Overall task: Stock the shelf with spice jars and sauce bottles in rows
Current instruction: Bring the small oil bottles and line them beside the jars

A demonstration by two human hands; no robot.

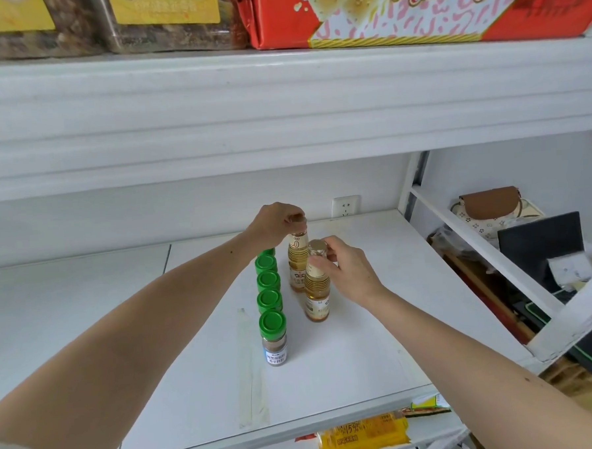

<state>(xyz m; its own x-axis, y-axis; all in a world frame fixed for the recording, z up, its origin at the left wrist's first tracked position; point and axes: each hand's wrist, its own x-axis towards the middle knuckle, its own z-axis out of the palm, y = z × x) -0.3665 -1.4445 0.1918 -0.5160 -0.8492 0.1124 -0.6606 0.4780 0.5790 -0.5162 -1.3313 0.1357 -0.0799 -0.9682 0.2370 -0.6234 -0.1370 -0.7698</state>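
On the white shelf board (pixel 380 350) a row of several green-capped spice jars (pixel 271 323) runs front to back. To its right stand two amber sauce bottles with gold caps, one behind the other. My left hand (pixel 275 222) pinches the cap of the rear sauce bottle (pixel 298 265). My right hand (pixel 346 268) grips the neck of the front sauce bottle (pixel 317 295), just below its cap. Both bottles are upright with their bases on the board.
The thick white shelf above (pixel 282 115) overhangs the work area, carrying a red cracker box (pixel 413 8) and packaged goods. A wall socket (pixel 345 206) sits at the back. To the right are the white frame (pixel 488 248), a brown bag (pixel 492 205) and a dark screen (pixel 542 242). Yellow snack packs (pixel 364 433) lie below.
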